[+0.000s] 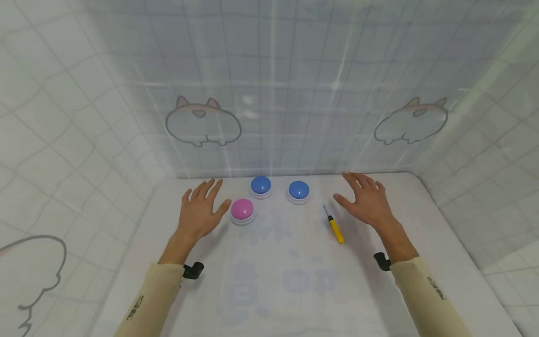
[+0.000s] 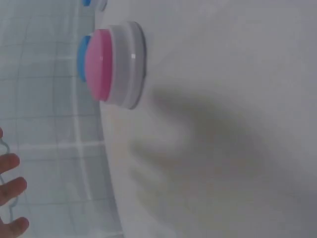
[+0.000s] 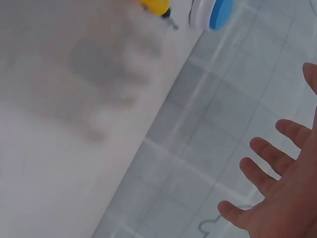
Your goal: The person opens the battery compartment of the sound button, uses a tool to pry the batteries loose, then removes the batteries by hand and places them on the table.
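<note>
With fingers spread, the left hand (image 1: 199, 213) hovers over the table and holds nothing. Nearest to it is a pink push button (image 1: 242, 209) on a white round base, just right of the thumb; the left wrist view shows this pink button (image 2: 101, 64) from the side. Two blue push buttons, one to the left (image 1: 261, 185) and one to the right (image 1: 299, 190), stand farther back. The right hand (image 1: 369, 200) is also spread and holds nothing. Left of it lies a screwdriver (image 1: 335, 229) with a yellow handle, its metal tip pointing away toward the back.
The table (image 1: 290, 299) has a white cover with faint blue printed characters. Behind it rises a grid-patterned curtain (image 1: 286, 93) with animal drawings, and similar sheets hang at left (image 1: 63, 140) and right (image 1: 484, 164). Each wrist carries a small black mount.
</note>
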A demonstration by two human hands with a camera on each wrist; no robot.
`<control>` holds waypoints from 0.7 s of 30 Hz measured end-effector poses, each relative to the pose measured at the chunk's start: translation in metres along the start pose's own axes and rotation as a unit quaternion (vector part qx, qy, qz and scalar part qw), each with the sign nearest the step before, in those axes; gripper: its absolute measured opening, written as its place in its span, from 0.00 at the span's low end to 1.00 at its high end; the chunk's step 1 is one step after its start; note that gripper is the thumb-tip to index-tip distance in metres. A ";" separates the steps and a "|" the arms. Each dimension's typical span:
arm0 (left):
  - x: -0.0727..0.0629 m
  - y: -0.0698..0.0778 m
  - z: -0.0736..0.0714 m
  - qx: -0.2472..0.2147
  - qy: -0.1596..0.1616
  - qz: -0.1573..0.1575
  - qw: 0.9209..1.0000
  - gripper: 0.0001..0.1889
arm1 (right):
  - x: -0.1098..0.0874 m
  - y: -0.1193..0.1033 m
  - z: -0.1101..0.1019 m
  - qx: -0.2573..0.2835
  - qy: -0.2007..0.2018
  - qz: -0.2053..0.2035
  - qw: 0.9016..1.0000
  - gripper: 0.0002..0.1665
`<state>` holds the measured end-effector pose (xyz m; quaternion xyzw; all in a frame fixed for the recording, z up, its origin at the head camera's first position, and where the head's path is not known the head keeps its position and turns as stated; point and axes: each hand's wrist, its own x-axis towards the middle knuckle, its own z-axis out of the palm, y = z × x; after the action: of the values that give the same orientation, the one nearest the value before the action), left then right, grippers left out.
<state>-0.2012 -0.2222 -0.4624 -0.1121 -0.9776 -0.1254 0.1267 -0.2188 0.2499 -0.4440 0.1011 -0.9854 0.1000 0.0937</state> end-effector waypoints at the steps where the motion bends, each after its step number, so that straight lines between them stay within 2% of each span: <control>1: -0.002 -0.001 0.002 -0.001 -0.001 0.003 1.000 0.38 | 0.000 -0.004 0.001 0.004 -0.003 -0.003 1.000 0.46; 7: -0.013 -0.008 0.010 -0.017 -0.005 0.013 1.000 0.38 | 0.004 -0.026 0.010 0.016 -0.003 -0.030 0.999 0.44; 11: -0.019 -0.013 0.018 -0.021 -0.014 0.007 1.000 0.37 | 0.005 -0.042 0.018 0.026 -0.008 -0.048 0.998 0.43; 21: -0.025 -0.020 0.035 -0.017 -0.037 -0.002 0.999 0.39 | 0.003 -0.068 0.035 0.053 -0.014 -0.078 0.995 0.39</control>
<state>-0.1903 -0.2360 -0.5062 -0.1170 -0.9796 -0.1377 0.0881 -0.2128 0.1766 -0.4652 0.1835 -0.9691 0.1428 0.0818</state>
